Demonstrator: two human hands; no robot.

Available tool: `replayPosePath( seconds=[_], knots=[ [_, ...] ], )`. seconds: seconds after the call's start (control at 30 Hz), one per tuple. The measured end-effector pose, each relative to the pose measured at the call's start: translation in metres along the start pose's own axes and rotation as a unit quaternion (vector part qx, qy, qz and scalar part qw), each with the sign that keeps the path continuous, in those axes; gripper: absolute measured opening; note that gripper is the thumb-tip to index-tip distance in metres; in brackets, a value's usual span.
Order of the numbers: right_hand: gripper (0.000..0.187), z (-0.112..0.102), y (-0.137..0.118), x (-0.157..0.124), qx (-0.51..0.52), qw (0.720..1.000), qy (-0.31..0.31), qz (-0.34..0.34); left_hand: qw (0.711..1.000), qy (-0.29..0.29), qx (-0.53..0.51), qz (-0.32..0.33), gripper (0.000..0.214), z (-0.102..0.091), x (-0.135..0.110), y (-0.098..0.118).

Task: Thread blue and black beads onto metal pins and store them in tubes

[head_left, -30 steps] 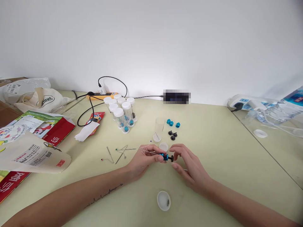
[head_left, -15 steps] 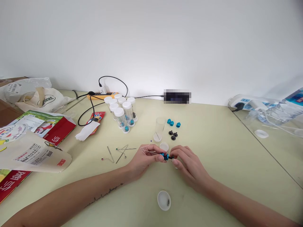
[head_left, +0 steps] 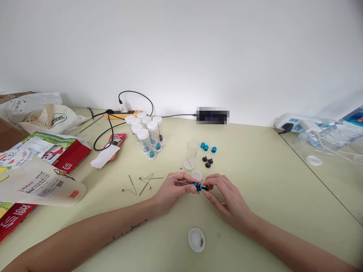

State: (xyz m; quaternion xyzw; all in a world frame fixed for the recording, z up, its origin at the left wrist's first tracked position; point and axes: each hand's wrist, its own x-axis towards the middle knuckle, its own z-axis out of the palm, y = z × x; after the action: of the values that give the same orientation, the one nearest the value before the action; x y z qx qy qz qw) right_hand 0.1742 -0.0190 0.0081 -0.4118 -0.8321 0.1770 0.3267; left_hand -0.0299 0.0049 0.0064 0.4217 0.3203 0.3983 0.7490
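Note:
My left hand (head_left: 176,190) is closed on a small blue metal fitting (head_left: 195,186); a thin bent metal rod (head_left: 177,180) extends leftward from the same grip. A black disc-headed screw (head_left: 206,187) sticks out of the fitting's right end. Around its head are the thumb and forefinger of my right hand (head_left: 227,194), closed lightly; the exact contact is hard to see. Just beyond the hands are a white cap (head_left: 196,175) and an uncapped clear tube (head_left: 192,153). More blue fittings (head_left: 206,147) and black screws (head_left: 208,165) lie behind them.
Bent metal rods (head_left: 146,183) lie left of my hands. A white dish (head_left: 196,240) with tiny dark parts is nearest me. White-capped tubes (head_left: 143,135) stand at back left by a red packet (head_left: 120,139) and an orange power strip (head_left: 133,113). Bags (head_left: 65,155) crowd the left.
My right thumb and forefinger have shifted slightly on the screw, so more of its black head shows. The left hand keeps its hold in the same place.

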Motion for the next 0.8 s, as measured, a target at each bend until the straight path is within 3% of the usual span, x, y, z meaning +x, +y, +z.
replayPosePath(
  seconds=[0.8],
  knots=[
    [0.018, -0.0014, 0.0013, -0.0012, -0.006, 1.000, -0.010, 0.010, 1.000, 0.009, -0.018, -0.002, 0.021, 0.0006, 0.0005, -0.0001]
  ],
)
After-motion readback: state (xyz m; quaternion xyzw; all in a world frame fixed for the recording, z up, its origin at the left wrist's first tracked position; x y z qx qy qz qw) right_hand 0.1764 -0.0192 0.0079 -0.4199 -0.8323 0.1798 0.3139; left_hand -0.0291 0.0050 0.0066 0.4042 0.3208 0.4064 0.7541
